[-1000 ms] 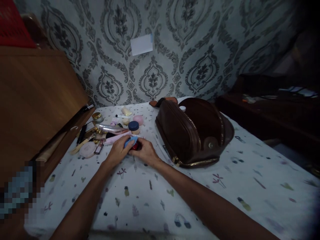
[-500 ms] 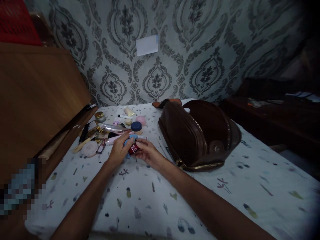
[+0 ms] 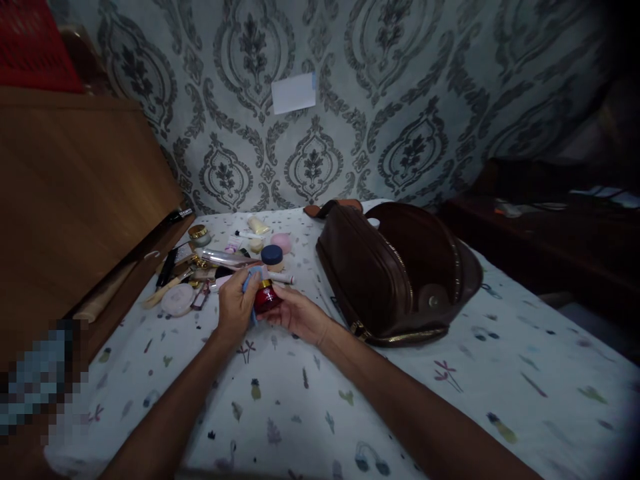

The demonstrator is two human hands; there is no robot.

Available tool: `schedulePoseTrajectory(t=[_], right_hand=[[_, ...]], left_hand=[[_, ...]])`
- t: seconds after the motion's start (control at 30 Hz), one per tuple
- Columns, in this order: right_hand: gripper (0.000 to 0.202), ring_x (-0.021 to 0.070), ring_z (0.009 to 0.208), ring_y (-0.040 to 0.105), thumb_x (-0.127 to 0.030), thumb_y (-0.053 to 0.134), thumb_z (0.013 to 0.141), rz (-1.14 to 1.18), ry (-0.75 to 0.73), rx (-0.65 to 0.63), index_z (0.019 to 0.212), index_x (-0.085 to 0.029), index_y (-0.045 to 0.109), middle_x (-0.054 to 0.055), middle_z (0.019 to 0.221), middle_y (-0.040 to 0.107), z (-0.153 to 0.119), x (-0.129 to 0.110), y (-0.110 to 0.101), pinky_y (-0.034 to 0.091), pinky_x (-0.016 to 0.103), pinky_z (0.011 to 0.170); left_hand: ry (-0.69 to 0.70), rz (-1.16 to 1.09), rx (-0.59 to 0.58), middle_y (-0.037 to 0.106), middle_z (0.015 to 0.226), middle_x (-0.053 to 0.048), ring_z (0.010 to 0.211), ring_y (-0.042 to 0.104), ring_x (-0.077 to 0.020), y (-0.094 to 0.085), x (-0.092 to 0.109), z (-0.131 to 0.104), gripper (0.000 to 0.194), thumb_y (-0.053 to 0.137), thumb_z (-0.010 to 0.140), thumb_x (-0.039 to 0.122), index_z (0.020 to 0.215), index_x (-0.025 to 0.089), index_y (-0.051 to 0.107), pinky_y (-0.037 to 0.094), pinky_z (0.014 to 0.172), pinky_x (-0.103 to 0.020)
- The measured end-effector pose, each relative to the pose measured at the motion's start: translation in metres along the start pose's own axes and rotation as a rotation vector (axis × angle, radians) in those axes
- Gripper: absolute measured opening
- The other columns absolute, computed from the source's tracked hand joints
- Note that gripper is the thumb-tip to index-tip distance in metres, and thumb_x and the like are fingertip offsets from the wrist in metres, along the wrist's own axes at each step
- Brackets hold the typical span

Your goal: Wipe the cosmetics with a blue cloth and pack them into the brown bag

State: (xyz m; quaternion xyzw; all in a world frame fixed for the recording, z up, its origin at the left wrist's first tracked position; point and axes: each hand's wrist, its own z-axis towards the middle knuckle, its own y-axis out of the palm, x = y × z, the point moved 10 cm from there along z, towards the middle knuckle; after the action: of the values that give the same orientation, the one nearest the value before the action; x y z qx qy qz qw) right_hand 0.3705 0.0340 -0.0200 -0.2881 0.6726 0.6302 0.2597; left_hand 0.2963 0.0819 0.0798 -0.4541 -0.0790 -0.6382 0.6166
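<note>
My right hand grips a dark red glass bottle with a gold band near its top. A light blue cloth is pinched in my left hand and pressed against the bottle's left side and top. Part of the bottle is hidden by the cloth and fingers. Just beyond my hands stands a jar with a dark blue lid, beside a white tube. To the left lie a round pale pink compact and a small dark-framed item.
An unzipped brown leather bag stands to the right on the patterned white sheet. Several cosmetics, including a silver tube and a gold-lidded jar, crowd the left back. A wooden cabinet borders the left side.
The red bottle has turned, and more of its body and gold band show now. The blue cloth has shifted slightly left, with my left hand.
</note>
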Motion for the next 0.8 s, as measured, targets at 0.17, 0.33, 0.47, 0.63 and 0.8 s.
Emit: schedulePoseTrajectory(t=[0.17, 0.33, 0.47, 0.63, 0.8], right_hand=[[0.025, 0.0149, 0.068, 0.069, -0.038, 0.066, 0.086, 0.074, 0.025, 0.034, 0.093, -0.015, 0.067, 0.005, 0.082, 0.074, 0.0, 0.0, -0.004, 0.054, 0.026, 0.068], [0.021, 0.0133, 0.081, 0.068, -0.028, 0.077, 0.076, 0.151, -0.12, 0.11, 0.091, -0.018, 0.066, 0.001, 0.088, 0.073, 0.0, -0.017, -0.014, 0.054, 0.027, 0.083], [0.024, 0.0123, 0.081, 0.067, -0.024, 0.084, 0.068, 0.188, -0.175, 0.13, 0.084, -0.018, 0.066, -0.001, 0.082, 0.072, -0.001, -0.021, -0.016, 0.055, 0.028, 0.086], [0.022, 0.0125, 0.074, 0.067, -0.028, 0.08, 0.074, 0.155, -0.143, 0.119, 0.086, -0.018, 0.065, -0.002, 0.079, 0.071, 0.0, -0.017, -0.014, 0.057, 0.031, 0.081], [0.029, 0.0179, 0.072, 0.073, -0.044, 0.063, 0.088, 0.097, 0.0, 0.066, 0.098, -0.016, 0.065, 0.004, 0.082, 0.074, 0.004, -0.002, -0.011, 0.057, 0.031, 0.07]], left_hand=[[0.012, -0.012, 0.01, 0.068, 0.089, -0.003, 0.081, 0.061, -0.0178, 0.001, 0.002, -0.002, 0.033, 0.041, 0.099, 0.04, 0.102, 0.018, 0.065, 0.047, 0.076, -0.028], [0.172, -0.069, -0.121, 0.065, 0.119, -0.009, 0.113, 0.058, -0.023, 0.016, 0.016, -0.002, 0.037, 0.036, 0.101, 0.037, 0.118, 0.02, 0.064, 0.042, 0.103, -0.038], [0.238, -0.084, -0.223, 0.062, 0.127, -0.011, 0.123, 0.053, -0.025, 0.022, 0.02, -0.001, 0.038, 0.049, 0.097, 0.037, 0.128, 0.019, 0.059, 0.039, 0.108, -0.041], [0.194, -0.088, -0.255, 0.066, 0.121, -0.009, 0.119, 0.057, -0.026, 0.022, 0.008, 0.002, 0.034, 0.054, 0.094, 0.039, 0.121, 0.021, 0.066, 0.043, 0.104, -0.04], [0.088, -0.152, -0.125, 0.071, 0.104, -0.006, 0.101, 0.063, -0.0231, 0.011, -0.006, 0.007, 0.028, 0.055, 0.092, 0.04, 0.105, 0.02, 0.07, 0.047, 0.093, -0.035]])
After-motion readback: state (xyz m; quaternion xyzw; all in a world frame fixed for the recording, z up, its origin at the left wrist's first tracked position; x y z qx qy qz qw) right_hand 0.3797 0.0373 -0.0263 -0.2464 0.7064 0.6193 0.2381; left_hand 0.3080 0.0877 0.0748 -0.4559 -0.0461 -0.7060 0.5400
